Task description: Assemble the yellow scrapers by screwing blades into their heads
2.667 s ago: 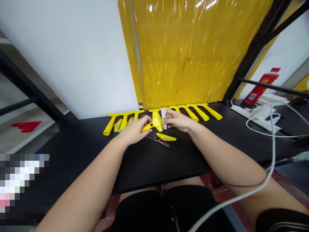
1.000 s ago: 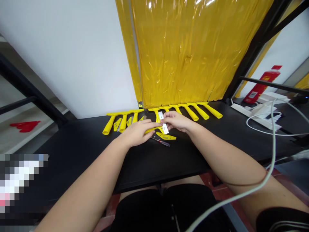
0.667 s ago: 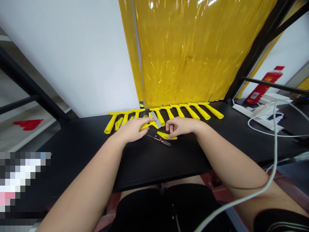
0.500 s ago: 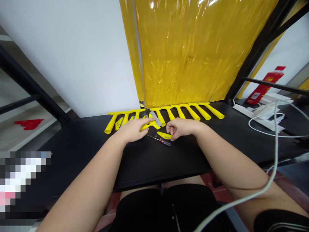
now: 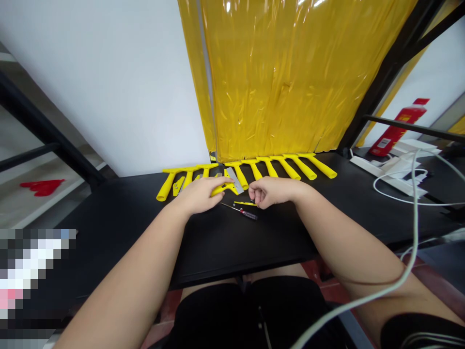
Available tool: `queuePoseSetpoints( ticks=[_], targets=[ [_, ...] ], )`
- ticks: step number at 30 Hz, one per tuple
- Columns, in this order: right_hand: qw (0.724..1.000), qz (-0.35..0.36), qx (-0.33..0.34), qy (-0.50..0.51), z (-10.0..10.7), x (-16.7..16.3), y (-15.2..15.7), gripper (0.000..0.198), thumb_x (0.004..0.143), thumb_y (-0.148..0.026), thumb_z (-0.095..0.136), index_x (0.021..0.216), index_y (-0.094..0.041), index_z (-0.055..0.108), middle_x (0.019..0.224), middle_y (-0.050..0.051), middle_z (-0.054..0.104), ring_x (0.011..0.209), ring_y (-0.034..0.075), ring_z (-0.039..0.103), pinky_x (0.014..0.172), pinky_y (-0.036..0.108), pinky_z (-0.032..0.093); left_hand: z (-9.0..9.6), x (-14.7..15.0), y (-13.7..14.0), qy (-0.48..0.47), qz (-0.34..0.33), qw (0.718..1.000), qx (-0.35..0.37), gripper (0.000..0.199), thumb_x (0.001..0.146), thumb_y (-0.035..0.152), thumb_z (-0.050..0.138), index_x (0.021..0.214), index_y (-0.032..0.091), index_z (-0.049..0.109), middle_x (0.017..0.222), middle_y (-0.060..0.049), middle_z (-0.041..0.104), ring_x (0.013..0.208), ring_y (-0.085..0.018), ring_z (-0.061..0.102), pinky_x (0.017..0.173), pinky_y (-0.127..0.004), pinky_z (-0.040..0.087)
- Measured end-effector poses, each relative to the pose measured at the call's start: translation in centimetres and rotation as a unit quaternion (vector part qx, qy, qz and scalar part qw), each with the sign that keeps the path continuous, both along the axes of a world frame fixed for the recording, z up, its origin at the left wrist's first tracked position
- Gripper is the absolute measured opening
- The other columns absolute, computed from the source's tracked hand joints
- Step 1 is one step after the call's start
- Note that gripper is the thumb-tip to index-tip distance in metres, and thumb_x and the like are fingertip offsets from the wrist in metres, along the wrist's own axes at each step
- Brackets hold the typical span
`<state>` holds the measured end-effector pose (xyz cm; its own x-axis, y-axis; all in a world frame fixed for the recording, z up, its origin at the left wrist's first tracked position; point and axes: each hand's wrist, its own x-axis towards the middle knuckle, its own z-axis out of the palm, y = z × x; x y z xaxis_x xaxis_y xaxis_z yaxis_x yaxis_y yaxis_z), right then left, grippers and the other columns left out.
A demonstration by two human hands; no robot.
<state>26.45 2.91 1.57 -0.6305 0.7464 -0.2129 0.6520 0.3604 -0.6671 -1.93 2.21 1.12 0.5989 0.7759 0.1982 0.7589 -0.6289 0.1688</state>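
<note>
My left hand (image 5: 198, 195) grips a yellow scraper (image 5: 227, 184) with its metal blade (image 5: 236, 177), flat on the black worktop (image 5: 127, 218). My right hand (image 5: 271, 190) pinches a yellow cover piece (image 5: 244, 203), just above the screwdriver (image 5: 241, 211).

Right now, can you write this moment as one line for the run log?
left hand: holds scraper with blade | right hand: picks yellow cover off table | screwdriver: lies below cover

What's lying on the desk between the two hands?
In the head view, a small screwdriver lies on the black desk between the left hand and right hand.
</note>
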Motion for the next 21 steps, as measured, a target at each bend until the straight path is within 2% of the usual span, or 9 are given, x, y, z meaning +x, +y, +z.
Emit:
queuePoseSetpoints(
  ticks=[6, 10, 12, 14, 17, 21],
  targets=[
    [1.0, -0.003, 0.007, 0.021, 0.1, -0.2, 0.0, 0.027, 0.063, -0.006, 0.066, 0.086, -0.02, 0.067, 0.081, 0.0, 0.071, 0.073, 0.016, 0.065, 0.066, 0.027, 0.05, 0.1, 0.0, 0.0, -0.002, -0.003, 1.0, 0.0, 0.049, 0.098, 0.033, 0.052, 0.146, 0.038, 0.059, 0.137, -0.004, 0.07, 0.121, -0.027, 0.067, 0.103, -0.046, 0.052],
    [0.994, 0.005, 0.089, 0.069, 0.4, 0.3, 0.4, 0.02, 0.07, -0.011, 0.063, 0.088, -0.019, 0.069, 0.081, 0.0, 0.067, 0.073, 0.014, 0.06, 0.068, 0.026, 0.047, 0.2, 0.0, -0.1, 0.001, 0.001, 1.0, -0.001, 0.048, 0.098, 0.033, 0.052, 0.145, 0.038, 0.059, 0.137, -0.004, 0.07, 0.117, -0.027, 0.068, 0.1, -0.045, 0.054],
    [0.986, -0.014, 0.121, 0.115, 0.6, 0.6, 0.6, 0.017, 0.073, -0.012, 0.062, 0.088, -0.019, 0.069, 0.083, 0.001, 0.067, 0.074, 0.014, 0.061, 0.069, 0.026, 0.048, 0.2, 0.0, -0.1, -0.001, 0.001, 1.0, -0.002, 0.048, 0.098, 0.033, 0.052, 0.145, 0.039, 0.059, 0.137, -0.004, 0.07, 0.117, -0.027, 0.068, 0.1, -0.045, 0.054],
    [0.976, -0.049, 0.101, 0.185, 0.8, 0.7, 0.8, 0.016, 0.076, -0.015, 0.061, 0.09, -0.019, 0.067, 0.084, 0.001, 0.068, 0.073, 0.015, 0.064, 0.069, 0.027, 0.05, 0.3, 0.1, -0.3, 0.0, -0.002, 1.0, -0.003, 0.048, 0.098, 0.033, 0.052, 0.145, 0.038, 0.059, 0.137, -0.004, 0.069, 0.119, -0.027, 0.068, 0.101, -0.045, 0.053],
    [0.953, -0.092, 0.035, 0.285, 0.6, 0.6, 1.1, 0.017, 0.081, -0.017, 0.061, 0.096, -0.02, 0.066, 0.082, 0.001, 0.069, 0.068, 0.015, 0.068, 0.067, 0.027, 0.054, 0.2, 0.2, -0.4, 0.004, -0.006, 1.0, -0.008, 0.048, 0.098, 0.034, 0.051, 0.146, 0.038, 0.058, 0.14, -0.004, 0.068, 0.122, -0.028, 0.066, 0.103, -0.047, 0.052],
    [0.917, -0.148, 0.011, 0.37, 0.2, 0.1, 1.3, 0.031, 0.079, -0.017, 0.072, 0.108, -0.023, 0.063, 0.077, -0.002, 0.066, 0.061, 0.012, 0.064, 0.062, 0.026, 0.056, 0.0, 0.3, -0.5, 0.004, -0.013, 1.0, -0.015, 0.049, 0.099, 0.035, 0.05, 0.147, 0.04, 0.056, 0.139, -0.004, 0.068, 0.125, -0.029, 0.065, 0.105, -0.048, 0.051]
  ],
)
